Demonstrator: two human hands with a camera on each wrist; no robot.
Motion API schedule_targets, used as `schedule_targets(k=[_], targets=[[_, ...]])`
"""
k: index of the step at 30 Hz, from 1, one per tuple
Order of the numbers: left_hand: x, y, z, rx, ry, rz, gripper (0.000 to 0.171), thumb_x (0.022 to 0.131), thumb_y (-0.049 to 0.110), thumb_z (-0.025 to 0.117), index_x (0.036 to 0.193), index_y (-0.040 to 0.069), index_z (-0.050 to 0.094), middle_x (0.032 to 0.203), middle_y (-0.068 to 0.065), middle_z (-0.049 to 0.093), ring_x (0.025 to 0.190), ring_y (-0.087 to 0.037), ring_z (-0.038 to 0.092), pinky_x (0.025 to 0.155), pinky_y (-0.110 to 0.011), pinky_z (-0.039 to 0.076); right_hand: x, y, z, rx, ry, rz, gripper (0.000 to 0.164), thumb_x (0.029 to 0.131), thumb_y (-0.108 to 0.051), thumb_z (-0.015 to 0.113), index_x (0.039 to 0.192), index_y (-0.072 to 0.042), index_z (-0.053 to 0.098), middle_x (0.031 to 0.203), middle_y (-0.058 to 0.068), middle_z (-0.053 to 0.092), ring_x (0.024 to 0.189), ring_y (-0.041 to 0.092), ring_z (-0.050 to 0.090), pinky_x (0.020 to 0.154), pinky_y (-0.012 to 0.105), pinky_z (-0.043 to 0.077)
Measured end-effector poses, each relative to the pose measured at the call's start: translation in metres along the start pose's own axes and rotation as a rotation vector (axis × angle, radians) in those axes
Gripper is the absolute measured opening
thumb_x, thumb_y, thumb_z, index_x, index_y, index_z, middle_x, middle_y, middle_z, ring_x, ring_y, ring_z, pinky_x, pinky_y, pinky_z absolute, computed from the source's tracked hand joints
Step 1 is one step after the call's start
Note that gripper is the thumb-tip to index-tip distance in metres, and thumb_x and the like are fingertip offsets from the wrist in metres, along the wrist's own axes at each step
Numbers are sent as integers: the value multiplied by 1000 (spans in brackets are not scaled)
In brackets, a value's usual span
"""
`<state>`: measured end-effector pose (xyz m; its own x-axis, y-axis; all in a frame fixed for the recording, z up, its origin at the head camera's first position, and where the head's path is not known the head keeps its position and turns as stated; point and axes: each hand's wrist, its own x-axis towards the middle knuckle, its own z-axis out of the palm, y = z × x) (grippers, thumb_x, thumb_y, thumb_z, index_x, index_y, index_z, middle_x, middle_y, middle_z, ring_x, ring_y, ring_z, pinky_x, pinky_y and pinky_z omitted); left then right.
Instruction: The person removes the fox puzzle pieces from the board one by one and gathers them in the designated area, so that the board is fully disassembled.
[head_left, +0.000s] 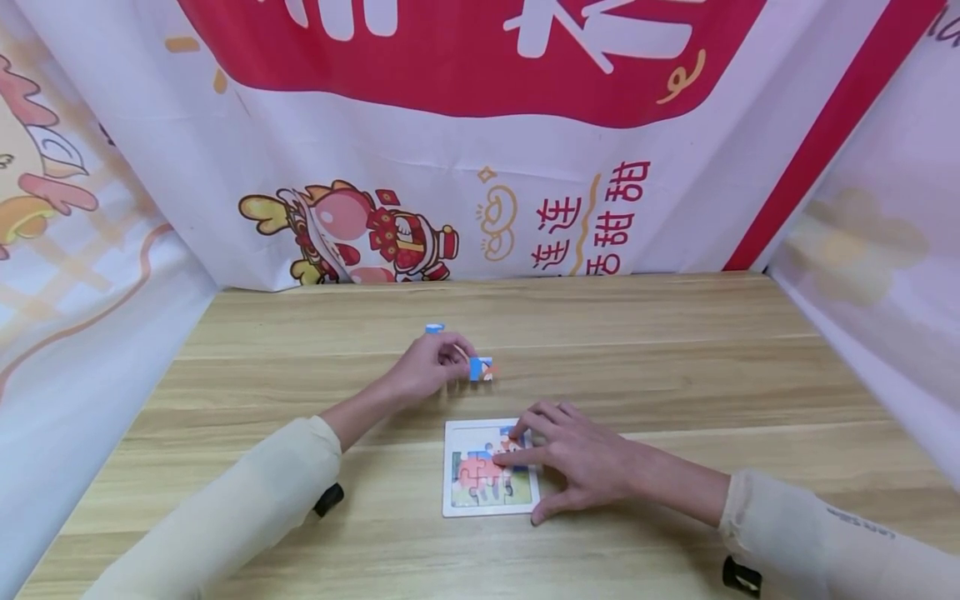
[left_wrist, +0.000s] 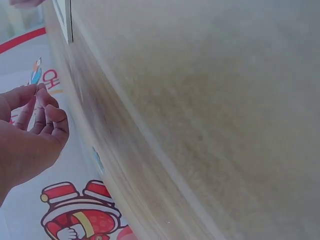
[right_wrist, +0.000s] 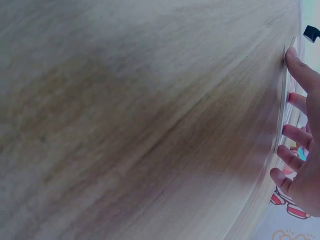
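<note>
My left hand (head_left: pixel 427 368) pinches a blue jigsaw piece (head_left: pixel 481 369) with a white and orange picture, raised above the table. In the left wrist view, thumb and fingertips hold this piece (left_wrist: pixel 36 75) by its edge. Just beyond the left hand lies a loose blue-and-white jigsaw piece (head_left: pixel 435 328). A white-framed puzzle board (head_left: pixel 447 471) is partly filled with joined pieces of a pink figure; its upper left part shows bare. My right hand (head_left: pixel 581 457) rests on the board's right side, fingers extended onto the pieces and thumb by the lower right corner. Those fingers hide some pieces.
The wooden table (head_left: pixel 300 333) reaches back to a printed cloth (head_left: pixel 450 142) with red lettering and cartoon figures. White cloth walls stand at the left and right. Dark straps (head_left: pixel 328 500) hang under both sleeves.
</note>
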<state>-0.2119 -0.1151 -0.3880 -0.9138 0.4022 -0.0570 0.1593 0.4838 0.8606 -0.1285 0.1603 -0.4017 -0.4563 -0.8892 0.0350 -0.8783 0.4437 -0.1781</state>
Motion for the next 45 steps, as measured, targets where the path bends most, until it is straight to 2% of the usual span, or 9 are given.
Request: schedule_targets(k=[8, 14, 20, 27, 34, 40, 45], targets=[[10, -3, -1, -26, 28, -25, 15, 100, 3, 64, 113, 5, 71, 96, -9, 66, 85, -22, 59, 74, -30, 50, -1, -1, 1, -9, 8, -7, 76, 87, -76, 63, 148, -31, 58, 137, 2, 53, 129, 22, 44, 107, 49, 41], [18, -4, 0, -57, 68, -25, 15, 99, 2, 65, 113, 3, 72, 95, -10, 67, 84, -23, 60, 70, -28, 50, -2, -1, 2, -6, 18, -8, 77, 86, -76, 63, 148, -31, 58, 137, 2, 53, 128, 21, 44, 105, 48, 42], [26, -4, -1, -78, 91, -40, 16, 99, 0, 66, 113, 3, 72, 99, -11, 68, 87, -23, 60, 74, -30, 51, -2, -1, 3, 1, 17, -3, 77, 86, -77, 63, 148, -32, 58, 137, 1, 53, 129, 21, 43, 104, 46, 41], [40, -5, -7, -42, 113, -41, 16, 99, 3, 68, 113, 2, 74, 100, -12, 69, 89, -22, 59, 75, -30, 50, -1, 0, 3, 11, 11, 12, 77, 85, -77, 64, 148, -33, 58, 138, 0, 52, 129, 20, 43, 106, 46, 41], [55, -8, -7, -76, 143, -119, 15, 98, 2, 68, 112, 3, 74, 97, -13, 67, 85, -31, 61, 67, -33, 51, -3, 1, 4, 7, 27, 4, 76, 85, -77, 63, 148, -33, 58, 137, 0, 53, 128, 20, 43, 105, 47, 41], [66, -12, -7, -45, 162, -126, 14, 97, 1, 69, 109, 3, 76, 92, -12, 66, 77, -27, 61, 59, -27, 48, -2, 1, 4, 3, 27, 2, 77, 85, -77, 64, 148, -33, 59, 138, 0, 52, 129, 20, 43, 108, 47, 41], [71, -12, -7, 16, 184, -114, 14, 94, 0, 73, 107, 1, 78, 92, -12, 68, 78, -24, 61, 62, -25, 48, -1, 1, 3, 5, 37, -5, 77, 85, -77, 65, 147, -32, 59, 138, 1, 53, 129, 20, 43, 107, 48, 41]])
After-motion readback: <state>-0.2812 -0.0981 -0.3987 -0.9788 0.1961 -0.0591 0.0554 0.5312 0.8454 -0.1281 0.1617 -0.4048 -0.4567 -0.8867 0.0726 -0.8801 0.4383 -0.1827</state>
